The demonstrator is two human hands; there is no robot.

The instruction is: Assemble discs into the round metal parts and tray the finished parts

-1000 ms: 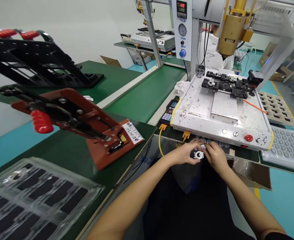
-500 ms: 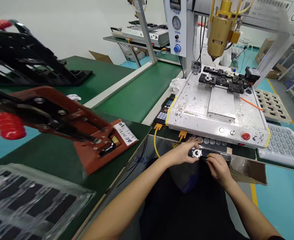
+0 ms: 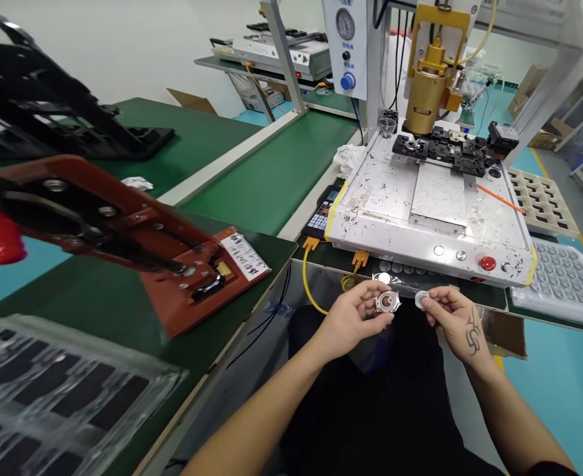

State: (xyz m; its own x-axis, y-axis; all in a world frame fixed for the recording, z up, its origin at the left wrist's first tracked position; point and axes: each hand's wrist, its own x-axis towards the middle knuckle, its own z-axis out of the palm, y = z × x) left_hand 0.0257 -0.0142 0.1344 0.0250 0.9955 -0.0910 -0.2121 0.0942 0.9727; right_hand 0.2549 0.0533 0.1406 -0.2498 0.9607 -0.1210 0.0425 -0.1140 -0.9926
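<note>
In the head view my left hand [image 3: 355, 317] pinches a silver watch case [image 3: 387, 302] by its edge, with the open ring facing up. To its right, my right hand [image 3: 453, 320] grips a small pale round disc [image 3: 422, 300] between thumb and fingers. Case and disc are apart, over my lap at the bench's front edge. Just beyond my hands, a clear plastic tray [image 3: 410, 270] of round parts is partly under the machine.
Ahead stands a dispensing machine [image 3: 385, 231] with a gold head [image 3: 422, 99] over black fixtures [image 3: 445, 151]. A brown toggle press [image 3: 182, 277] and a plastic-covered tray [image 3: 73, 390] are at left. Disc trays [image 3: 559, 284] and a beige tray [image 3: 542, 201] lie at right.
The dark strip under the watch case is no longer visible; my left hand now holds the case alone. My right hand now shows a round disc. The gold head has come down over the fixtures.
</note>
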